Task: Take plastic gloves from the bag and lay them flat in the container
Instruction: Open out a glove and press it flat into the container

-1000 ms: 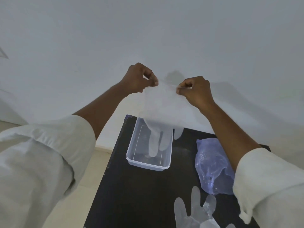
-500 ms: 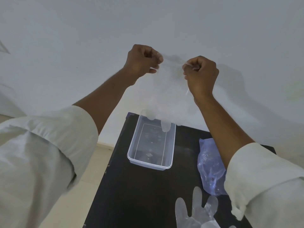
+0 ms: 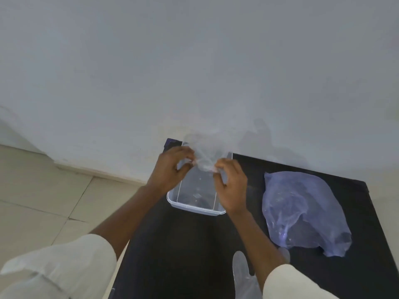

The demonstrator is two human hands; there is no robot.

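Observation:
A clear plastic glove (image 3: 205,147) is pinched between my left hand (image 3: 170,169) and my right hand (image 3: 232,186), just above the far half of the clear rectangular container (image 3: 195,209). The glove billows up and away from my fingers toward the wall, blurred. The container sits on the black table (image 3: 183,255) near its far left corner. A crumpled bluish plastic bag (image 3: 302,212) lies to the right of the container. Another clear glove (image 3: 244,277) lies flat at the table's near edge, partly under my right forearm.
A pale wall (image 3: 194,61) rises right behind the table. Beige floor tiles (image 3: 43,201) lie to the left of the table's left edge. My white sleeves fill the bottom corners of the view.
Both hands have come down from chest height to just over the container, still gripping the glove. The glove, which hung downward before, now flares upward behind my fingers.

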